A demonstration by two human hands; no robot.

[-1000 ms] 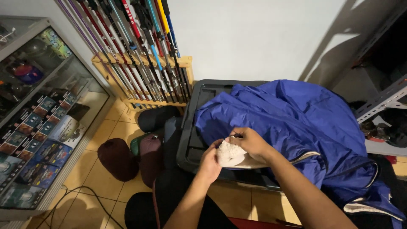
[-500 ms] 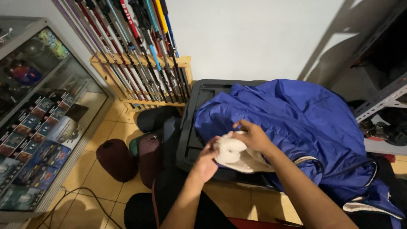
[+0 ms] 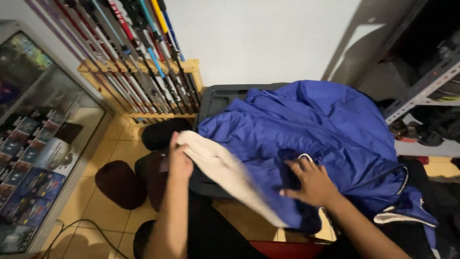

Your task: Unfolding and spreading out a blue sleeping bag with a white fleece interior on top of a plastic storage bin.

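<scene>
A blue jacket (image 3: pixel 311 129) with a cream fleece lining (image 3: pixel 225 170) lies spread over a dark plastic bin (image 3: pixel 218 103). My left hand (image 3: pixel 178 160) grips the jacket's left edge and holds it out to the left, so the lining shows. Flat on the blue fabric near the front edge rests my right hand (image 3: pixel 309 182), fingers spread. A white-trimmed part of the jacket (image 3: pixel 405 216) hangs down at the right.
A wooden rack of coloured rods (image 3: pixel 143 67) leans on the wall at the back left. A glass display case (image 3: pixel 33 158) stands at the left. Dark round cushions (image 3: pixel 120 184) sit on the tiled floor. Metal shelving (image 3: pixel 421 86) is at the right.
Both hands were bunched together on the cream lining. The left hand has since pulled the edge out to the left, unfolding it, and the right hand has moved right and flattened on the jacket.
</scene>
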